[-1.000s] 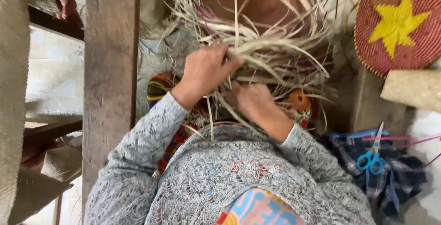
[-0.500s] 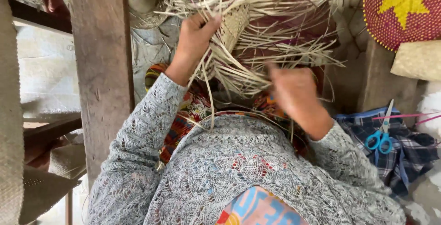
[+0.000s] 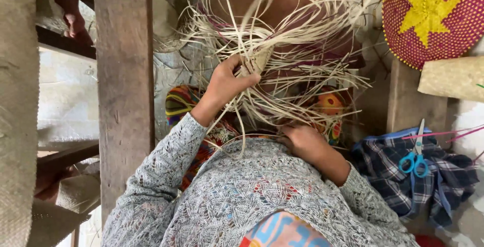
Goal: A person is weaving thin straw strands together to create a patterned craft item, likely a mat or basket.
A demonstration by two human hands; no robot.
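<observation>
A half-woven piece of pale straw (image 3: 262, 58) with many loose strands fanning out hangs in front of me. My left hand (image 3: 228, 83) pinches its woven part from the left, thumb on top. Lower down, my right hand (image 3: 302, 141) rests close to my chest under the hanging strands, fingers curled around the ends of a few of them. Both arms wear a grey knitted sleeve.
A thick wooden post (image 3: 123, 85) stands upright at the left. A round red woven tray with a yellow star (image 3: 433, 17) leans at top right above a pale woven roll (image 3: 451, 78). Blue-handled scissors (image 3: 414, 158) lie on a plaid cloth (image 3: 428, 176) at the right.
My left hand lowered the straw piece slightly. My right hand dropped from mid-air at the right down to the strand ends near my chest.
</observation>
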